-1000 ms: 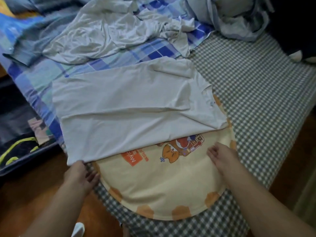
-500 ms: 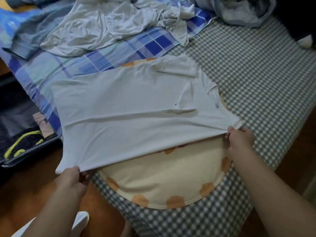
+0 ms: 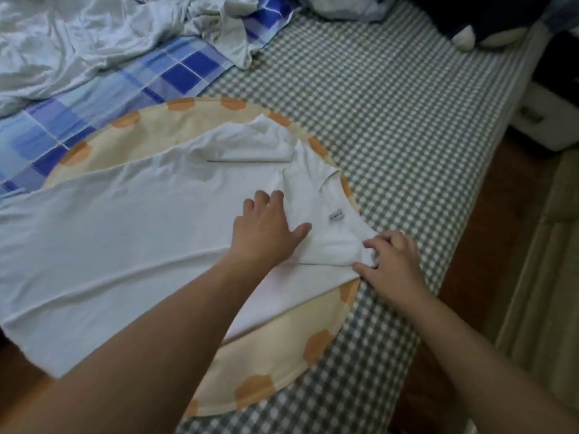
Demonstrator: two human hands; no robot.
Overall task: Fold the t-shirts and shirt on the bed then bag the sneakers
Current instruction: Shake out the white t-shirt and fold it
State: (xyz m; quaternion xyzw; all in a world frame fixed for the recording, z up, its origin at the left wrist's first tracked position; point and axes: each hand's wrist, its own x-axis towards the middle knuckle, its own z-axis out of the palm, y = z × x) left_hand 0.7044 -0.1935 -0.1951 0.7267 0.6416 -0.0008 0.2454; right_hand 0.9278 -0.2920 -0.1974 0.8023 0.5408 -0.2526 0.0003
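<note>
White t-shirt (image 3: pixel 125 245) lies spread on the round cushion (image 3: pixel 282 339) on the bed (image 3: pixel 391 120). Your left hand (image 3: pixel 266 227) presses it flat, fingers relaxed, anchoring the cloth while your right hand (image 3: pixel 391 261) pinches the shoulder corner, seemingly to fold it.

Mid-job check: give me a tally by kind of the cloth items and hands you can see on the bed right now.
White t-shirt spread flat: 1
Crumpled white garment heap at the top left, pieces not separable: 1
Round cream mat with orange patches: 1
Blue plaid sheet: 1
Hands: 2, left hand pressing the t-shirt, right hand pinching its sleeve
Total: 6
</note>
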